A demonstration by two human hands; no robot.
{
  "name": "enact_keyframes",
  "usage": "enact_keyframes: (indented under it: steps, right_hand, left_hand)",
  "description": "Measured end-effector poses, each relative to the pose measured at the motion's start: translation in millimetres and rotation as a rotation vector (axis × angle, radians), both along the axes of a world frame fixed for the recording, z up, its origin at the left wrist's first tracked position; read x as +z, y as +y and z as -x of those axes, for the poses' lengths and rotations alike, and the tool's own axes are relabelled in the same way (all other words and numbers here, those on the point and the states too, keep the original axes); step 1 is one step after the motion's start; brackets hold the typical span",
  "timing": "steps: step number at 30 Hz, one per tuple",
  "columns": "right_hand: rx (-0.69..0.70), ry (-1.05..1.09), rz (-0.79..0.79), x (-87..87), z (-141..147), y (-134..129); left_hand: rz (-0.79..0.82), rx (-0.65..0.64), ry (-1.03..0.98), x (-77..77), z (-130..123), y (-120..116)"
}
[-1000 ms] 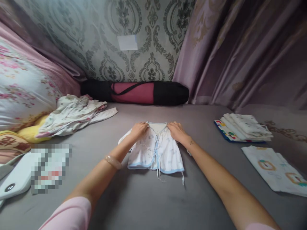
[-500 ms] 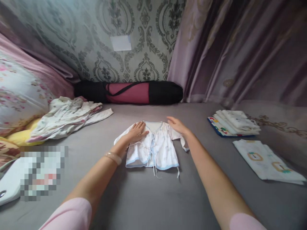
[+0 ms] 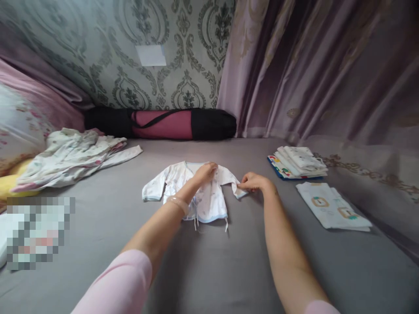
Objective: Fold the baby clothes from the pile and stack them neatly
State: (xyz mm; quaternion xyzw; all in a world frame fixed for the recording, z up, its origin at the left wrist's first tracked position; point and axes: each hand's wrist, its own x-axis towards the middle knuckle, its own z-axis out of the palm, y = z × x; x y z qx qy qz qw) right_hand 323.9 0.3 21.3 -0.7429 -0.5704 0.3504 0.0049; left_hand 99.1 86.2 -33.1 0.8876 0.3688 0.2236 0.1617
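A small white baby shirt (image 3: pixel 207 200) with blue edging and thin ties lies spread on the grey sheet, its neck away from me. Reaching across it, my left hand (image 3: pixel 207 172) has its fingers closed on the cloth near the right shoulder; the fingertips are partly hidden. My right hand (image 3: pixel 255 181) pinches the cuff of the right sleeve between thumb and fingers. The left sleeve (image 3: pixel 153 186) lies stretched outward on the sheet, untouched. My left forearm covers part of the shirt's front.
Folded cloths (image 3: pixel 297 161) are stacked at the right, with another folded printed cloth (image 3: pixel 334 207) nearer me. Crumpled clothes (image 3: pixel 72 152) lie at the left by a floral pillow (image 3: pixel 19 122). A black and dark pink long bag (image 3: pixel 160 124) rests against the wall.
My left hand has moved from the left shoulder across to the right shoulder. My right hand has come down from beside the right shoulder to the sleeve's cuff, and the right sleeve extends further outward.
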Motion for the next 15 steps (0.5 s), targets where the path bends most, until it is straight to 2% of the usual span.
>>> enact_keyframes:
  steps: [3, 5, 7, 10, 15]
  right_hand:
    - [0.072, -0.041, -0.014, 3.5, 0.3, -1.5]
    - [0.072, -0.008, -0.039, 3.0, -2.8, -1.4]
    - [0.033, 0.064, -0.131, 0.6, -8.3, 0.3]
    - [-0.110, 0.234, -0.357, -6.1, -17.5, 5.4]
    - [-0.479, 0.437, -0.643, -23.8, -22.6, 17.6]
  left_hand:
    - [-0.032, 0.020, -0.030, -15.2, -10.1, -2.8]
    - [-0.047, 0.037, -0.033, -22.7, -10.0, -4.6]
    - [-0.055, 0.056, -0.018, -27.6, -8.4, -5.7]
    - [-0.051, 0.076, 0.024, -30.0, -8.1, -6.1]
    - [-0.030, 0.110, 0.067, -23.2, -11.7, -10.7]
